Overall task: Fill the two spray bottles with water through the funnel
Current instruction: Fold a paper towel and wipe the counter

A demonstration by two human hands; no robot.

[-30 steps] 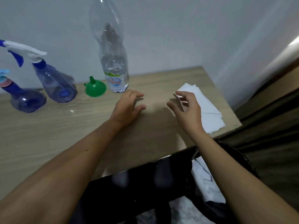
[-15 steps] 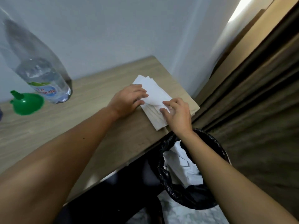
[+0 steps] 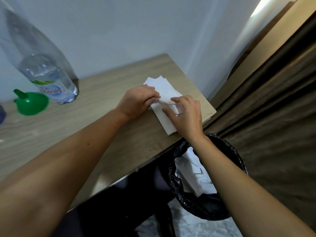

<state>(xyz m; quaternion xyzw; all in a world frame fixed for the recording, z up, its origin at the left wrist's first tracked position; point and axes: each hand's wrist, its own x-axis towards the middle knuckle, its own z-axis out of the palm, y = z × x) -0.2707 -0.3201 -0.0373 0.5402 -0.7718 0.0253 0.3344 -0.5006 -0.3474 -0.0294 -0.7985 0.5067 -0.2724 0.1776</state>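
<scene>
A clear plastic water bottle (image 3: 46, 77), partly full, stands at the back left of the wooden table (image 3: 95, 127). A green funnel (image 3: 31, 103) lies upside down beside it, spout up. A sliver of a blue spray bottle (image 3: 2, 113) shows at the left edge; the other spray bottle is out of view. A stack of white paper tissues (image 3: 164, 93) lies at the table's right corner. My left hand (image 3: 138, 101) presses on the stack. My right hand (image 3: 185, 113) pinches the top tissue, lifting it slightly.
A bin lined with a black bag (image 3: 222, 199), holding crumpled white paper, stands on the floor under the table's right corner. A dark brown curtain (image 3: 273, 100) hangs at the right. A pale wall backs the table.
My view swung right, so the spray bottles left the frame. Both hands moved from the bare tabletop onto the tissue stack, and my right hand took hold of the top tissue.
</scene>
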